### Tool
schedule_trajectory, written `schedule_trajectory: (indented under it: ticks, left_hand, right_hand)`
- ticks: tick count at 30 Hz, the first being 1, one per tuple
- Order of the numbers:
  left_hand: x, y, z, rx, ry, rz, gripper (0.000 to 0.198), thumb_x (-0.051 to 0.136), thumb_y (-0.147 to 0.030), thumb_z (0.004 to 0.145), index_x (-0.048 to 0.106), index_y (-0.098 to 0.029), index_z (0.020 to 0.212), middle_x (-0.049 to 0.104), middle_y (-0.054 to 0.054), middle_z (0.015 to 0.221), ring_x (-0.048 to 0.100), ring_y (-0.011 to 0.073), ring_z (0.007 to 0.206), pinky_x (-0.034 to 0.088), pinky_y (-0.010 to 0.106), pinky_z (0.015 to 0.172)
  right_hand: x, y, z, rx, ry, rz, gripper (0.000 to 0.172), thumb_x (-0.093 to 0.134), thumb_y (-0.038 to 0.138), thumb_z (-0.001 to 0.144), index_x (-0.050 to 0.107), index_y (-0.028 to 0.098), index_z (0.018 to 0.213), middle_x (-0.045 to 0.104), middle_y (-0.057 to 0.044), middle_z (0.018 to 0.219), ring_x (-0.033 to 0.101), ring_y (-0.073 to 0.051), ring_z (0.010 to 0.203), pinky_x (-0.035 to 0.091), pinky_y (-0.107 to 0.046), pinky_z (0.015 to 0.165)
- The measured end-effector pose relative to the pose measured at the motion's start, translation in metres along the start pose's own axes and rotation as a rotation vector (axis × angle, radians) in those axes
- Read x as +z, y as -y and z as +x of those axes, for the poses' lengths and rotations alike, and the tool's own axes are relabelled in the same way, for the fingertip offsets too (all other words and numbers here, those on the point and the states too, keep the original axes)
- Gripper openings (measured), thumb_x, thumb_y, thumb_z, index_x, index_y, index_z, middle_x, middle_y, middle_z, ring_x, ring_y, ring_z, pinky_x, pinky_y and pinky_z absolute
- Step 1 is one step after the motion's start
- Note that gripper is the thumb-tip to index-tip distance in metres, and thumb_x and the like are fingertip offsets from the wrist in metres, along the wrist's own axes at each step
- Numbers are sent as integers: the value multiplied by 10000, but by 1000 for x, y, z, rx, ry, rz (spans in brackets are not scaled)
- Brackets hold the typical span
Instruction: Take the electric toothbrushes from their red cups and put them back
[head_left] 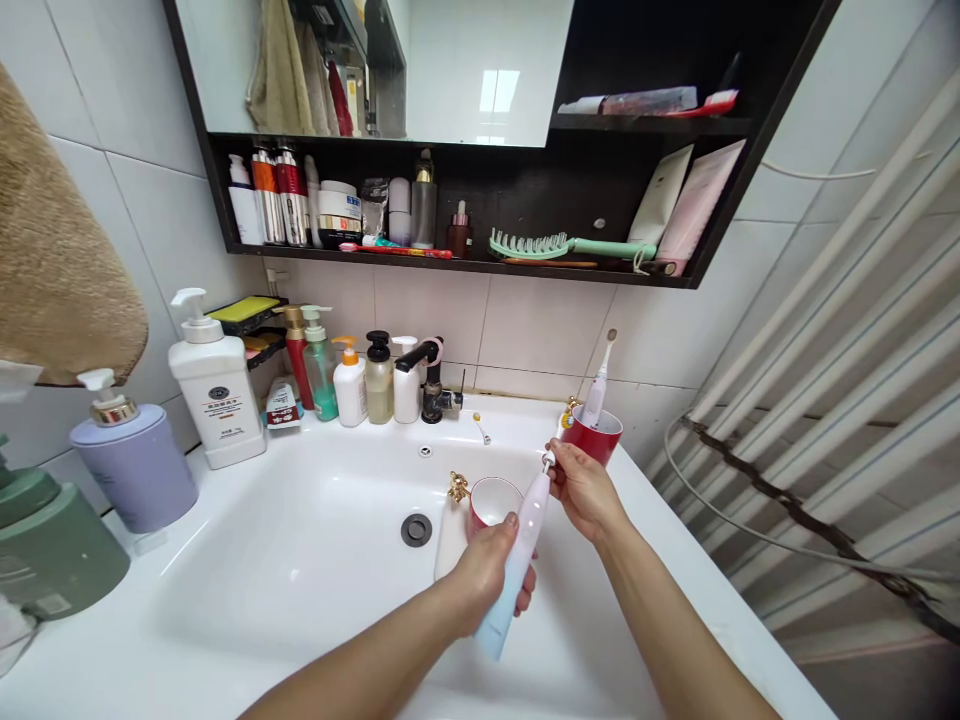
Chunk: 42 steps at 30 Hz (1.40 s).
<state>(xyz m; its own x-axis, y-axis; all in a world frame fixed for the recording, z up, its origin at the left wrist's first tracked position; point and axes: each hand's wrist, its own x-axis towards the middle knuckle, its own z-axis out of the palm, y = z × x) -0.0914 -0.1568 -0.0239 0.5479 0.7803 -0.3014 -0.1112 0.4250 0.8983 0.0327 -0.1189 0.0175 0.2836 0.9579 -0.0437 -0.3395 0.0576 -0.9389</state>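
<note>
My left hand point(491, 570) is wrapped round the handle of an electric toothbrush point(517, 560), which fades from pink at the top to light blue at the base. It is tilted over the sink. At its upper end, the fingers of my right hand point(585, 490) pinch a small white piece point(550, 458) on the metal shaft; the fingers partly hide it. A loose brush head point(481, 428) lies on the sink's back ledge. Behind my left hand, a red cup point(495, 500) with a white inside and a gold handle stands in the basin, beside a pale object point(451, 540).
Another red cup point(609, 440) at the right rim holds a second electric toothbrush point(598, 390). A black faucet point(431, 385) stands at the back of the white sink point(300, 570). Pump bottles point(217, 390) line the left and back edges. A dark cabinet point(525, 190) overhangs the sink.
</note>
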Motion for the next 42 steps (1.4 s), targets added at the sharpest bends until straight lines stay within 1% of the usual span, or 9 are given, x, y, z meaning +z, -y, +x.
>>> schedule_trajectory:
  ticks: [5, 11, 21, 27, 31, 34, 36, 39, 42]
  left_hand:
    - [0, 2, 1, 28, 7, -8, 451, 240, -561, 640, 400, -139, 649, 416, -27, 430, 364, 62, 316, 266, 197, 347]
    - [1, 0, 0, 15, 33, -38, 479, 254, -596, 609, 390, -139, 655, 412, -30, 432, 358, 55, 321, 267, 197, 357]
    - [-1, -2, -1, 28, 56, -73, 458, 219, -567, 646, 391, -143, 659, 403, -32, 440, 359, 55, 319, 266, 197, 361]
    - [1, -3, -2, 41, 29, -63, 467, 219, -580, 635, 386, -145, 672, 399, -35, 447, 354, 56, 321, 261, 202, 363]
    - [2, -2, -2, 59, 32, -60, 483, 214, -600, 620, 379, -149, 665, 392, -40, 438, 345, 53, 315, 255, 197, 354]
    - [0, -2, 0, 66, 47, -45, 480, 217, -603, 616, 375, -153, 663, 389, -45, 431, 342, 53, 311, 259, 196, 351]
    - [-2, -2, 2, 92, 22, 10, 466, 244, -599, 611, 373, -154, 659, 391, -46, 429, 343, 53, 309, 260, 194, 348]
    - [-5, -2, 3, 149, -29, 100, 449, 277, -588, 609, 376, -152, 646, 397, -41, 427, 346, 55, 306, 255, 191, 338]
    - [-6, -5, 3, 157, 24, 68, 469, 247, -594, 616, 386, -148, 657, 400, -38, 430, 351, 54, 310, 256, 188, 337]
  right_hand:
    - [0, -2, -1, -28, 24, -103, 221, 562, 362, 546, 465, 163, 552, 376, 75, 380, 325, -30, 371, 335, -158, 396]
    - [1, -2, -2, -46, 34, -136, 244, 549, 378, 553, 430, 167, 525, 383, 67, 421, 339, -38, 397, 323, -166, 403]
    - [7, -4, -6, -44, 76, -177, 239, 530, 390, 567, 434, 172, 537, 358, 72, 440, 350, -47, 405, 330, -184, 423]
    - [8, -4, -7, -70, 87, -255, 250, 509, 402, 581, 427, 172, 529, 340, 72, 440, 342, -52, 413, 336, -192, 429]
    - [10, -6, -7, -142, 58, -315, 269, 512, 403, 574, 406, 170, 495, 313, 76, 424, 312, -47, 396, 309, -181, 395]
    - [12, -8, -7, -101, 47, -283, 273, 497, 421, 577, 405, 175, 504, 297, 79, 409, 295, -48, 375, 291, -181, 368]
    - [13, -10, -6, -77, 34, -274, 276, 484, 437, 578, 411, 179, 512, 300, 76, 403, 299, -54, 368, 290, -186, 358]
    - [15, -11, -7, -146, -31, -329, 281, 492, 444, 565, 421, 180, 502, 316, 68, 394, 311, -64, 369, 291, -195, 351]
    - [19, -10, -11, -170, -43, -278, 294, 477, 465, 569, 434, 179, 515, 329, 63, 405, 315, -63, 369, 296, -195, 358]
